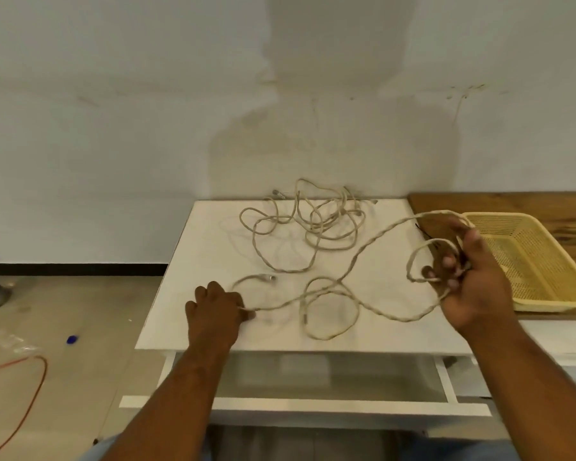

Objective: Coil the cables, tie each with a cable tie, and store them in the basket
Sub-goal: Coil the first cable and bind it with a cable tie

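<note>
A white drawer (313,377) is hanging open right under the person, and I am not seeing anything in it. Just past it, the left hand (215,307) is resting on the white table (207,247). Its fingers are curling in and pinching a pale cable (326,337) close to the plug end. The cable is lying in loose loops across the table and then going up to the right hand (469,281). That hand is lifting off the table, and its fingers are wrapping around a few loops of the same cable.

I am thinking the coiling step is going on now and is only partly done, since a lot of cable is lying flat. Next the left hand is going to need to feed more cable over, so the right hand can be making one more loop without a tangle. After that comes the tie.

A thin black thing (423,229) is poking out behind the right hand. It may be a tie, but I cannot tell.

The yellow basket (529,254) is sitting just beside the right hand on a wood top (512,204), and it is looking bare inside. Farther back, more cables (313,227) are lying in a messy pile near the wall, not coiled yet.

I am not finding any words or labels to read anywhere
</note>
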